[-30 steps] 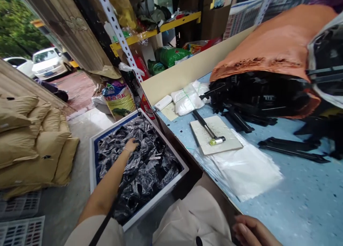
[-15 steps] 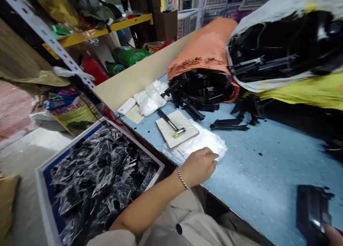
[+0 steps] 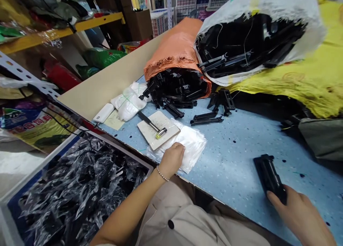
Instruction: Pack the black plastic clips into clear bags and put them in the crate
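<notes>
My left hand [image 3: 172, 161] is over a stack of thin clear plastic bags [image 3: 194, 146], its fingers pinched together at the upper bag. My right hand [image 3: 301, 208] grips one end of a black plastic part [image 3: 270, 176], thumb on the near side, and holds it over the blue tabletop at the right. A small hammer [image 3: 154, 126] with a dark handle and a yellow-and-metal head rests on a pale square board [image 3: 168, 131], which lies partly on the bags.
Black parts spill from an orange sack [image 3: 174, 46]; a white sack [image 3: 311, 28] holds more. Loose black parts [image 3: 206, 119] lie on the blue table [image 3: 225, 174]. Left of me is a bin [image 3: 136, 156] of bagged black pieces. A white bundle [image 3: 130, 103] sits behind the board.
My right hand has come further into view from the right edge with the black part. My left hand stays at the bags, fingers drawn closer together. The view has turned right.
</notes>
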`<state>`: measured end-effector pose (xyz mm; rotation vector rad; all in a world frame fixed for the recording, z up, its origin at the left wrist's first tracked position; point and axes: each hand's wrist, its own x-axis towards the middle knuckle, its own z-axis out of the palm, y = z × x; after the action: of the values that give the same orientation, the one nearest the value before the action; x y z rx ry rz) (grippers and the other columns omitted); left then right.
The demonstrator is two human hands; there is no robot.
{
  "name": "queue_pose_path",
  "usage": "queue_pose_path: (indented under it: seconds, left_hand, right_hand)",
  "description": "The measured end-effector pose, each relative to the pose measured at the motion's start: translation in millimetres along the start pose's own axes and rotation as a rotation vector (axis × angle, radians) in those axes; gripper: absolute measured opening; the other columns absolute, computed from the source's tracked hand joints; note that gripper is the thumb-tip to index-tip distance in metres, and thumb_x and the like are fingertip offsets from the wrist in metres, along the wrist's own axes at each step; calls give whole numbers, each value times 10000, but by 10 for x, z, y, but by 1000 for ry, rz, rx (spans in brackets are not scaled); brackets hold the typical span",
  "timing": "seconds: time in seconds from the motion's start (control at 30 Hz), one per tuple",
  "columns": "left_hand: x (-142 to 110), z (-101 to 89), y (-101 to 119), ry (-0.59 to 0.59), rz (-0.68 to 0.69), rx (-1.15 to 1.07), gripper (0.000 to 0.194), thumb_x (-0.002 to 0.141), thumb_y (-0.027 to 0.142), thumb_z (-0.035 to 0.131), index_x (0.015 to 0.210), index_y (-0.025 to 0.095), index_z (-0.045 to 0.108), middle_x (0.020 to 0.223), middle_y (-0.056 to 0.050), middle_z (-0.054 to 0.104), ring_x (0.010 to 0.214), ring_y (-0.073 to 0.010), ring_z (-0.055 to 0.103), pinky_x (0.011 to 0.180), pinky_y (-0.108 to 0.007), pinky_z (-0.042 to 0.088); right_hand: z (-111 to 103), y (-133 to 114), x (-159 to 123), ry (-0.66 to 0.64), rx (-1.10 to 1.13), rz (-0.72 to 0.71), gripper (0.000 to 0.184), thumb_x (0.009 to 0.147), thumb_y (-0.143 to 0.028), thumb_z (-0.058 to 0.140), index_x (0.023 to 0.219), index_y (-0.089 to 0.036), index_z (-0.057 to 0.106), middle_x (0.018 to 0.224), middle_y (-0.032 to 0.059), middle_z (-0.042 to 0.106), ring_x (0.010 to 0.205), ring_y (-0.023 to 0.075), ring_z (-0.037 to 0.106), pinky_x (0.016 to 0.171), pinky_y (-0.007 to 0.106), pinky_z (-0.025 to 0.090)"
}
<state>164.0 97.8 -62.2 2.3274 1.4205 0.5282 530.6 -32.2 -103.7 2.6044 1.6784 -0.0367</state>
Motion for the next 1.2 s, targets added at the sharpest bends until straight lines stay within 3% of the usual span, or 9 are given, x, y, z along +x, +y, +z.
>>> queue_pose_path:
  seconds: [0.13,0.33,0.47,0.57,0.67,0.8,0.97,1.1,1.2]
  left_hand:
    - [-8,-11,-57,8,-30,-82,100,870,167,500,846,186,595,932,-59,611,848,-190,585,767,-322,474]
    - [88,-46,-197,60,-334,-561,198,693,271,698,601,173,553,630,24,554,612,-126,508,586,-241,394]
    - [67,-74,-207,-40,-405,-834,241,706,388,678,672,151,649,607,11,577,575,-117,490,552,-233,378]
    - [43,-72,-177,-57,-431,-930,246,685,387,698,701,142,675,612,2,594,567,-114,491,550,-231,380]
    - [50,-65,-153,30,-449,-945,238,592,338,770,623,145,634,609,9,589,586,-114,498,561,-226,383]
    - [78,-78,-135,38,-457,-953,263,609,372,767,625,142,641,603,3,604,585,-116,507,572,-231,395]
    - [91,-56,-82,-28,-424,-981,283,678,416,718,671,136,679,635,-25,642,606,-131,534,594,-246,416]
    - [94,21,25,16,-391,-990,210,624,327,759,639,142,662,666,-17,628,635,-131,539,607,-245,418]
    - [80,12,54,52,-385,-1015,196,628,291,749,608,146,619,661,-11,610,636,-127,537,623,-245,427]
  right_hand:
    - [-64,-182,147,-3,-36,-93,559,904,-475,360,1213,-52,554,951,260,635,860,381,623,737,468,489]
    - [-284,-546,155,188,-11,-186,443,848,-160,418,1251,-263,569,1217,131,560,1049,353,553,826,499,456]
    - [-334,-845,63,73,203,-259,402,909,-353,408,1263,-239,564,1077,122,537,884,258,613,785,403,504]
    - [-279,-971,-19,62,277,-279,453,901,-456,397,1240,-206,565,1108,146,515,932,287,615,784,410,509]
    - [-218,-906,-95,66,322,-198,552,870,-506,416,1276,-142,499,1152,195,540,962,327,618,758,430,505]
    - [-250,-669,-157,-197,431,-50,496,815,-565,463,1056,-160,618,931,144,676,800,323,653,679,416,491]
    - [-513,-848,-210,-406,1129,23,369,776,-517,582,956,-217,698,934,68,716,849,255,635,719,338,495]
    - [-672,-1606,-233,-675,1801,84,419,729,-486,700,1055,-222,698,986,58,712,774,199,630,695,325,517]
    - [-659,-2120,-153,-767,1978,38,374,672,-441,777,926,-169,733,764,43,707,614,153,596,619,288,504]
